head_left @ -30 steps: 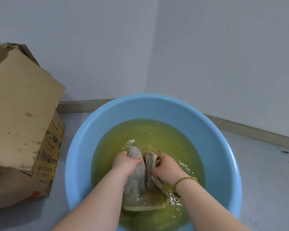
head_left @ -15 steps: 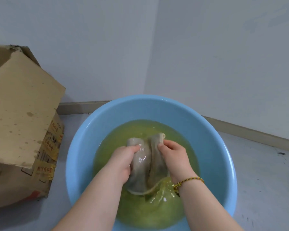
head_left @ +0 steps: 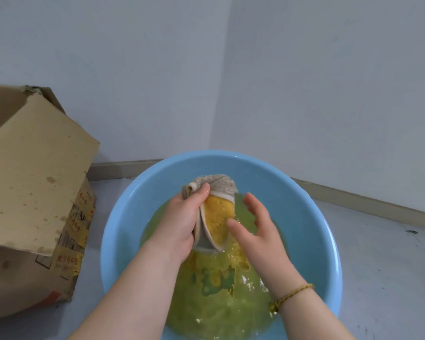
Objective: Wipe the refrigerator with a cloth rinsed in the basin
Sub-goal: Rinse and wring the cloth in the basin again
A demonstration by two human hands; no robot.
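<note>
The left hand (head_left: 184, 217) has its fingers and thumb curled round the folded grey-and-yellow terry cloth (head_left: 219, 214), holding it lengthwise just above the yellow-green water (head_left: 219, 303) in the round light-blue plastic basin (head_left: 326, 241). The cloth's lower end hangs close to the surface below that wrist, and I cannot tell whether it touches. The right hand (head_left: 258, 231) is spread and relaxed just to the right of the cloth, holding nothing; its thumb lies close to the yellow face, contact unclear.

The step looks like wringing after the rinse. To do it well, the right hand should close round the free lower end, by the heel of the left hand, so that the two grip the roll at opposite ends. Twist in opposite directions, low over the water, so the run-off falls inside the rim and not onto the grey floor (head_left: 378, 253) or the brown cardboard box (head_left: 35, 180) out beyond the left hand. Terry probably holds a lot of water, so one twist may be too little; regrip and twist again until it only drips. A cloth too wet would likely streak the refrigerator, which is not in view
</note>
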